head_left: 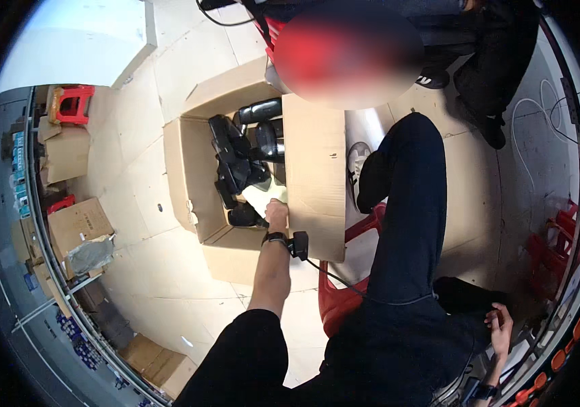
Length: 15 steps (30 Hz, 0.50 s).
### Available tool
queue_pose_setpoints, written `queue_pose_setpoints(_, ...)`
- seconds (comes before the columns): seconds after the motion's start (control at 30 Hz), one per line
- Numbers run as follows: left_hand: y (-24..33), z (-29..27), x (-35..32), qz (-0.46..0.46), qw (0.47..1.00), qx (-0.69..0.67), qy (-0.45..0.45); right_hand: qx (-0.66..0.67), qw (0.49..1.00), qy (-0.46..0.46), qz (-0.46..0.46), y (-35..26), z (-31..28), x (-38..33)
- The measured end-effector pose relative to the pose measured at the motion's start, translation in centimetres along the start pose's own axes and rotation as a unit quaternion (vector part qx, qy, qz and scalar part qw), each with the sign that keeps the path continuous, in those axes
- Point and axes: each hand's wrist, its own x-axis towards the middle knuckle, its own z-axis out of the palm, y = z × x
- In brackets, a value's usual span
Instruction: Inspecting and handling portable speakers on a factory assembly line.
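My left hand [277,214] reaches down into an open cardboard box [229,237]. Its fingers are closed at the edge of a pale, whitish sheet-like piece [260,195], whose exact kind I cannot make out. Around it in the box lie several glossy black objects [234,163], some long and rounded, piled loosely. A raised flap hides the box's right side. My right hand [500,324] is beside my right thigh, away from the box, with loosely bent fingers apart and nothing seen in them.
A red plastic stool [336,308] stands partly under my leg. Another person in dark trousers [500,74] is at the upper right, behind a blurred patch. Cardboard boxes [80,227] line the left side beside shelving. A white cable [522,136] hangs at the right.
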Motion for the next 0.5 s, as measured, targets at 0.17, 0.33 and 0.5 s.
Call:
queue_pose_setpoints(0.17, 2.4, 5.7, -2.6, -0.023, 0.982, -0.014, -0.188, -0.041, 0.994, 0.022, 0.103, -0.5, -2.5, -4.1)
queue_pose_setpoints(0.33, -2.2, 6.7, -3.8, 0.033, 0.992, 0.124, -0.007, -0.27, 0.962, 0.016, 0.04, -6.3, 1.4, -3.6)
queue_pose_setpoints(0.5, -6.2, 8.9, 0.7, 0.153, 0.933, 0.323, -0.044, -0.147, 0.988, -0.045, -0.004, -13.1, 6.2, -1.3)
